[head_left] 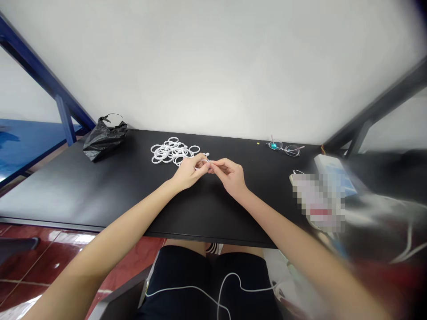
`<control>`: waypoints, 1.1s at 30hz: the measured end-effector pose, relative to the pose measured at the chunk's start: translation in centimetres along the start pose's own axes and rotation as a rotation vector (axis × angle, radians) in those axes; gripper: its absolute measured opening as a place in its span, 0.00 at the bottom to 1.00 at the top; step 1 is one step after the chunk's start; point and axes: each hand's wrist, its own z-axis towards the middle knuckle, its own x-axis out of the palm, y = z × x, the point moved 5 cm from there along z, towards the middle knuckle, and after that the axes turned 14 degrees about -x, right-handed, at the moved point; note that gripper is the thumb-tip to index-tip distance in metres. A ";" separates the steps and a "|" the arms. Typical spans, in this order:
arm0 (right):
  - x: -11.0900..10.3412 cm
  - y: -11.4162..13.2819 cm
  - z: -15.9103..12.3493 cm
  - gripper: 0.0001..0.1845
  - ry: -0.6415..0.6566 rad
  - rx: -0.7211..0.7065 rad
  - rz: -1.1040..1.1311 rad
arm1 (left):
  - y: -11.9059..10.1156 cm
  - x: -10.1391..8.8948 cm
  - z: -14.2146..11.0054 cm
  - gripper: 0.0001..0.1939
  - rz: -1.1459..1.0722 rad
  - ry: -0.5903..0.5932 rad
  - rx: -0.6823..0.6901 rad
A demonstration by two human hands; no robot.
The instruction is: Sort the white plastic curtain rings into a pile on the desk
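Note:
Over the black table (207, 213), my left hand (188, 172) is closed on a white ring (202, 165), held between thumb and fingers. My right hand (232, 175) meets it fingertip to fingertip, thumb and index finger pinched at the ring's right side. The fingers cover much of the ring, and what exactly the right fingertips pinch is too small to make out. Just beyond my left hand lies a loose pile of several similar white rings (160, 154), some with a small knob. My left hand hides the pile's near right edge.
A crumpled black plastic bag (106, 137) sits at the back left. Eyeglasses (292, 150) lie at the back right. Nearer on the right are a blurred-out phone-like object (315, 200) and a white box (333, 173). A white cable (191, 287) crosses my lap.

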 end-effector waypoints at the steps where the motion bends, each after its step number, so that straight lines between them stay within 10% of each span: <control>1: 0.0 0.0 0.0 0.12 -0.004 0.002 0.005 | 0.0 0.0 0.0 0.13 0.001 0.000 0.000; 15: -0.1 0.0 0.0 0.08 -0.010 -0.017 -0.011 | -0.1 -0.1 0.0 0.14 0.127 -0.031 0.062; 25: -1.0 -0.2 0.3 0.10 -0.038 0.049 -0.168 | 3.8 -8.1 1.8 0.17 0.452 -0.660 -0.060; 33: -1.0 -0.4 0.3 0.09 -0.028 0.066 -0.166 | 7.3 -5.4 3.9 0.20 0.590 -0.321 -0.077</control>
